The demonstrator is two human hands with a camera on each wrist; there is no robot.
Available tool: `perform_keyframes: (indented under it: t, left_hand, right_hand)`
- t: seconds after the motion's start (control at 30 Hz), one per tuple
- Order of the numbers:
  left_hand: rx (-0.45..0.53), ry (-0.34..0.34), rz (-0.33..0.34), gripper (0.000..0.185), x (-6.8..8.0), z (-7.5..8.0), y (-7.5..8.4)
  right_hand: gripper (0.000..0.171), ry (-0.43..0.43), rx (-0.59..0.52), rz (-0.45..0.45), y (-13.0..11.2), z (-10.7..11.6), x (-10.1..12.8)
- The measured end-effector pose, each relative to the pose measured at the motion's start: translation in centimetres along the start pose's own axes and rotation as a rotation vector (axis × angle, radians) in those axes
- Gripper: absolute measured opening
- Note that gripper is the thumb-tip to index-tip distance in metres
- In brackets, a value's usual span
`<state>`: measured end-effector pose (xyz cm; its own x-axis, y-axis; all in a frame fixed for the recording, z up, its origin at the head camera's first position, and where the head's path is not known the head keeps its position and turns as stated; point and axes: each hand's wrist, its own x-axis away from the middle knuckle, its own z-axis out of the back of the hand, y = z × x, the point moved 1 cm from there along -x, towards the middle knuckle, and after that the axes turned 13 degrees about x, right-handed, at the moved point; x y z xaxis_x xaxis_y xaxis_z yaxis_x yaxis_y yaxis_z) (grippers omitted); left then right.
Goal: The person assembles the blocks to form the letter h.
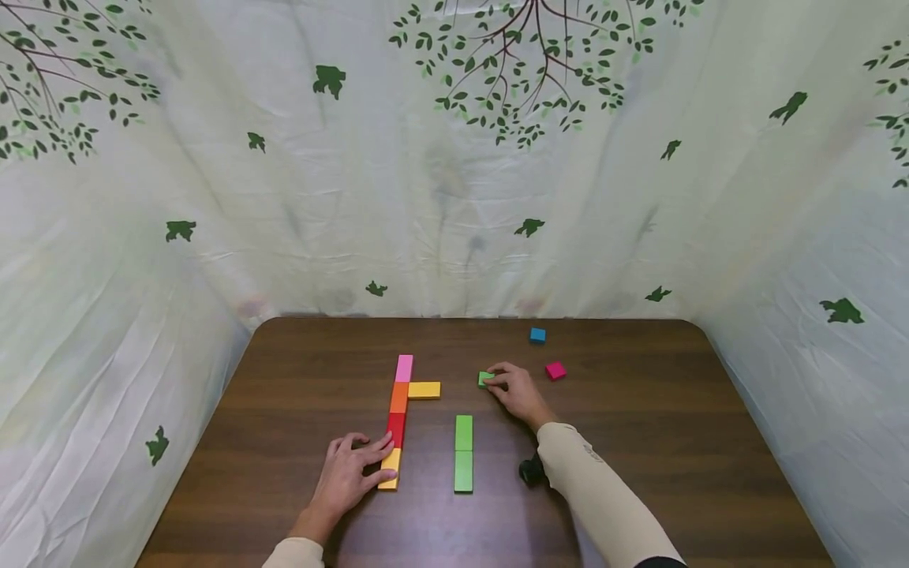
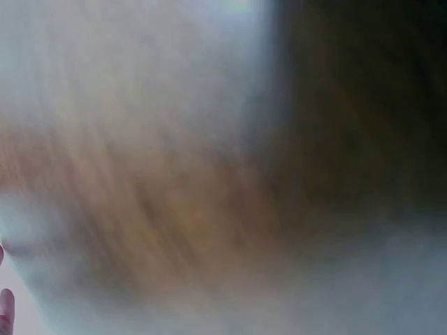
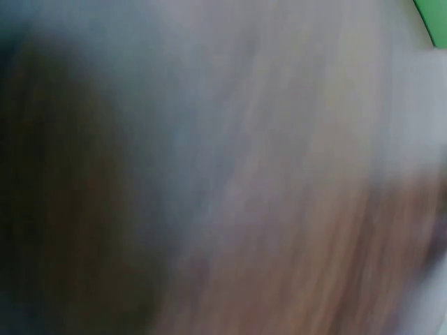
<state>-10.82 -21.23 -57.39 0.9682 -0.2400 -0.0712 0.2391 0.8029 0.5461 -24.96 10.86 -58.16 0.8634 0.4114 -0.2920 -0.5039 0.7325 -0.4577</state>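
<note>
Meanwhile the right hand (image 1: pixel 517 392) pinches a small green block (image 1: pixel 485 379) at its fingertips, up and right of the lengthwise green strip (image 1: pixel 463 453), while the left hand (image 1: pixel 349 472) rests with loosely curled fingers against the coloured column's yellow block (image 1: pixel 390 468).

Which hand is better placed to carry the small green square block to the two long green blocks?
The right hand: its fingers already pinch the small green square block. The left hand rests on the yellow block of the coloured column.
</note>
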Motion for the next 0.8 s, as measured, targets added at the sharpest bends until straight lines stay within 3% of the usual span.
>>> perform_keyframes:
  t: [0.5, 0.8]
  left_hand:
    - [0.014, -0.002, 0.006, 0.059, 0.0, 0.2, -0.1]
    - [0.020, 0.008, -0.029, 0.058, 0.0, 0.0, -0.2]
  right_hand:
    - [0.013, -0.098, -0.029, 0.020, -2.7, -1.4, -1.0]
    - [0.013, -0.128, -0.073, 0.002, -3.4, -2.0, -1.6]
